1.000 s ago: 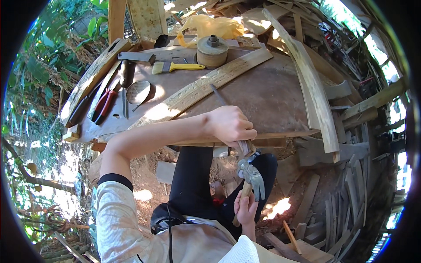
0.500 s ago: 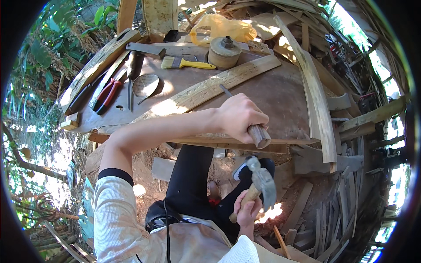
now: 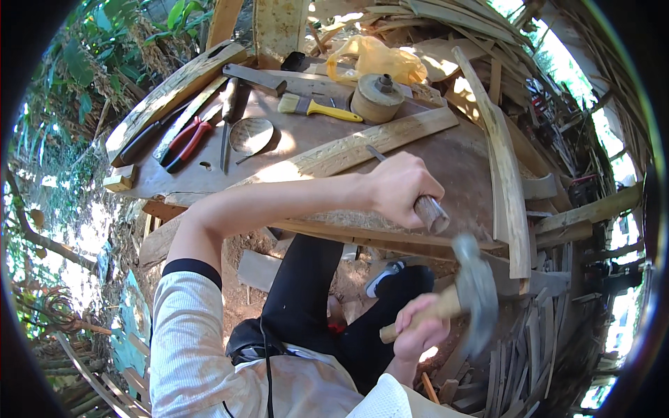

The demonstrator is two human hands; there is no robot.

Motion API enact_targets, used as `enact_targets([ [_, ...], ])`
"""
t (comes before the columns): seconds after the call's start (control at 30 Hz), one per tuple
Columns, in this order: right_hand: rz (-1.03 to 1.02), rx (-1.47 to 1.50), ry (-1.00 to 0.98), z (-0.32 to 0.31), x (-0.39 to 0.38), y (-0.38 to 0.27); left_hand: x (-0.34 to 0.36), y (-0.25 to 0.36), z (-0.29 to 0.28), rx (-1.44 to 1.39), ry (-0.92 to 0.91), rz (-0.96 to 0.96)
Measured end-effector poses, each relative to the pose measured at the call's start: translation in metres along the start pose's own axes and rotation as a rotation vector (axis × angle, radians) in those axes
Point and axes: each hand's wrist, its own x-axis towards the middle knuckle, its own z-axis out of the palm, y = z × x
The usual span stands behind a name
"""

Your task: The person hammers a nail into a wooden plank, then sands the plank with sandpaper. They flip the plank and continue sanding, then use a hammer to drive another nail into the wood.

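Observation:
My left hand (image 3: 405,187) is closed around the wooden handle of a chisel (image 3: 432,214). The chisel slants, and its metal blade points away from me at the near edge of a carved wooden plank (image 3: 348,148); whether the tip touches the wood is hard to make out. Below and to the right, my right hand (image 3: 421,327) grips the wooden handle of a claw hammer (image 3: 477,292). The hammer's metal head is smeared by motion and hangs in the air, apart from the chisel's butt end.
On the worktable (image 3: 460,174) lie a yellow-handled paintbrush (image 3: 317,109), red pliers (image 3: 187,145), a round wooden block (image 3: 377,99), a small round dish (image 3: 251,136) and a yellow plastic bag (image 3: 373,59). A long wood strip (image 3: 507,174) leans at the right edge. Scrap strips (image 3: 540,341) pile below.
The hammer in my right hand has swung up and to the right, nearer the chisel's end. The whole view has shifted slightly; my left hand keeps its hold on the chisel.

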Motion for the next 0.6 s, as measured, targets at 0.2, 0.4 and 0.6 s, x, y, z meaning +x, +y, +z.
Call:
enact_targets([
  [0.2,0.237,0.007,-0.066,0.007,0.007,-0.011,0.001,0.002,0.002,-0.024,0.009,-0.011],
  [0.4,-0.224,0.153,0.047,0.012,0.001,0.01,-0.001,0.001,0.005,-0.019,-0.007,0.014],
  [0.6,-0.323,0.295,0.157,0.012,0.0,0.016,-0.006,0.0,0.01,-0.015,0.02,0.058],
])
